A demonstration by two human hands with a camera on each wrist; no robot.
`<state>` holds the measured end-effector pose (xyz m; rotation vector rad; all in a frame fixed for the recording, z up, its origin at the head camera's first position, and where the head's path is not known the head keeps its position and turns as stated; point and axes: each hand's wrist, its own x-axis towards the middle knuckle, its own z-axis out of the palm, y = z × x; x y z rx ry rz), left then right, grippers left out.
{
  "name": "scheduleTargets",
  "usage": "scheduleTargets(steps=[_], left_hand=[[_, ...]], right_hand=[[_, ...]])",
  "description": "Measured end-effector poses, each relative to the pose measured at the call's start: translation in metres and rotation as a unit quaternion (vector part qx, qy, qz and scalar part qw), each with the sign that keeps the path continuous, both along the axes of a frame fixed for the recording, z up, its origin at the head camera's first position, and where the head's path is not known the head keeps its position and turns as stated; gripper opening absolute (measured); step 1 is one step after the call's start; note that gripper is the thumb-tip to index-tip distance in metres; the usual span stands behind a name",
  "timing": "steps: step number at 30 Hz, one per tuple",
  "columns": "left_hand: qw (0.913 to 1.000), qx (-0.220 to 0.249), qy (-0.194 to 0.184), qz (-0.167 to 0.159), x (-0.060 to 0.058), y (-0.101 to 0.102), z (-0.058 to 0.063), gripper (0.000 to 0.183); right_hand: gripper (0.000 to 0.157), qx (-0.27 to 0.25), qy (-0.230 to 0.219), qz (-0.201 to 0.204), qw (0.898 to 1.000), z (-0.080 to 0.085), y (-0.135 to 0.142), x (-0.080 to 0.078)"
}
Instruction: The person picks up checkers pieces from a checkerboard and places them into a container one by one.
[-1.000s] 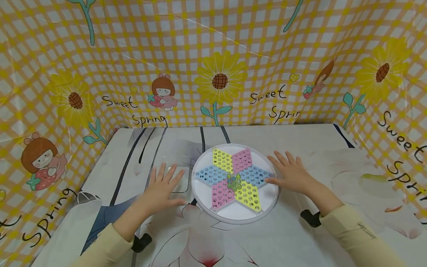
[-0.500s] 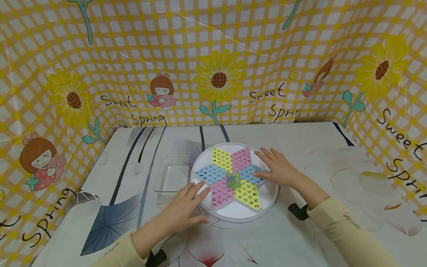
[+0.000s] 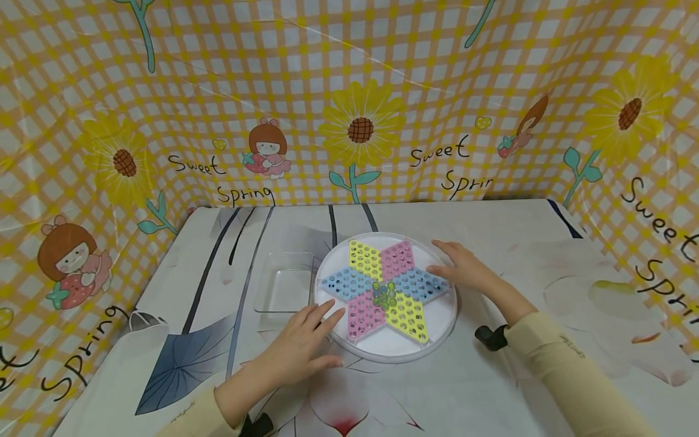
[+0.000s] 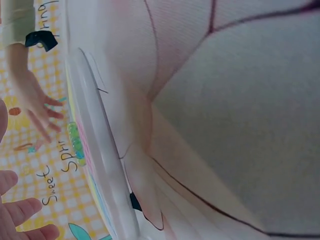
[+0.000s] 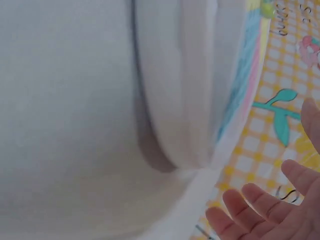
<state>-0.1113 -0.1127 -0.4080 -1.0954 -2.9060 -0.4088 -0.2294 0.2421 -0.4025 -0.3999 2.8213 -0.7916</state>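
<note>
A round white Chinese checkers board (image 3: pixel 377 347) lies on the table, with a star of yellow, pink and blue points. Green and bluish glass marbles (image 3: pixel 384 294) cluster at its centre. My left hand (image 3: pixel 300 349) has its fingers spread at the board's left front rim, overlapping it in the head view. At the right rim is my right hand (image 3: pixel 464 267), fingers extended toward the blue point. Neither hand holds anything. The right wrist view shows relaxed, parted fingers (image 5: pixel 260 205) beside the board's raised edge; the left wrist view shows fingertips (image 4: pixel 25 210) beside the rim.
A clear rectangular plastic box (image 3: pixel 258 297) stands just left of the board. The table cover (image 3: pixel 546 267) is white with printed flowers and lines. Behind and at both sides hangs a yellow checked cloth (image 3: pixel 306 60).
My left hand has moved from over the clear box rightward to the board's front left rim. My right hand went left over the blue point, then back to the right rim.
</note>
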Motion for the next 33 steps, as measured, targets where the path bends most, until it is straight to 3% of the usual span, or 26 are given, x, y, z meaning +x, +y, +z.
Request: scheduleTargets(steps=[4,9,17,22,33], left_hand=[[1.0,0.008,-0.003,0.002,-0.002,0.001,0.0,0.077],[0.9996,0.026,-0.003,0.009,-0.004,0.002,0.001,0.074],[0.9984,0.054,0.003,0.017,-0.006,0.003,0.004,0.069],[0.9985,0.051,-0.004,0.021,-0.008,0.004,0.006,0.068],[0.9984,0.049,-0.013,0.025,-0.015,0.014,0.015,0.062]], right_hand=[[0.078,-0.022,-0.063,-0.037,0.997,-0.009,0.009,-0.008],[0.077,-0.053,-0.137,-0.087,0.985,-0.018,0.016,-0.014],[0.066,-0.123,-0.197,-0.113,0.966,-0.022,0.022,-0.015],[0.066,-0.152,-0.215,-0.106,0.959,-0.021,0.026,-0.015],[0.076,-0.143,-0.226,-0.026,0.963,-0.031,0.045,-0.018]])
